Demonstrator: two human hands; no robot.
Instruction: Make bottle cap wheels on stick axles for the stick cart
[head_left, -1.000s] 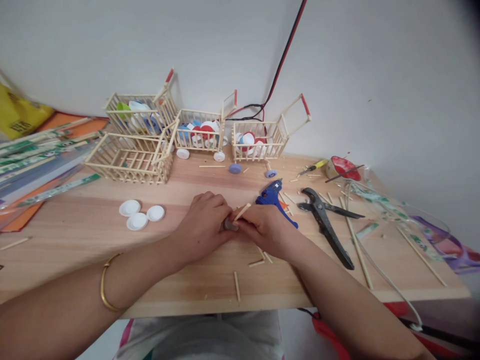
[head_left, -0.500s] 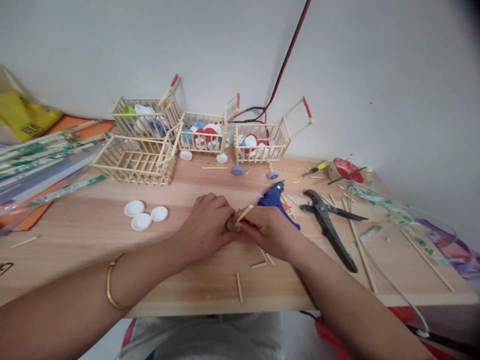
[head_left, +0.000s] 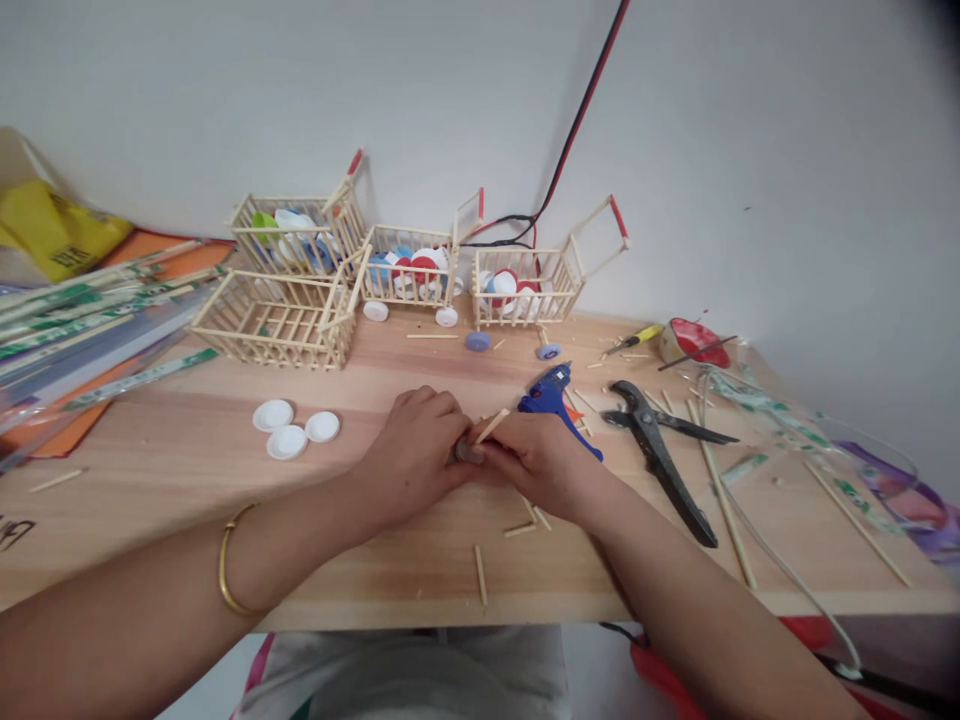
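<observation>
My left hand [head_left: 417, 446] is closed near the middle of the table, fingers curled round a small greyish round piece, perhaps a cap [head_left: 468, 452], mostly covered. Touching it, my right hand [head_left: 541, 462] is closed on a short wooden stick [head_left: 493, 427] that pokes up at a slant between the two hands. Three white bottle caps [head_left: 286, 442] lie to the left of my left hand. Just beyond my right hand is a blue glue gun [head_left: 551, 390]. Cut stick pieces [head_left: 480, 575] lie on the near side of the hands.
Small stick-built carts [head_left: 409, 265] line the wall, several filled with bottle caps. Black pliers [head_left: 660, 460], a yellow-handled cutter [head_left: 639, 337] and a red-lined bowl [head_left: 694, 345] are at the right. Bagged sticks [head_left: 90, 305] cover the left side. A pale cord [head_left: 787, 570] crosses the table's front edge.
</observation>
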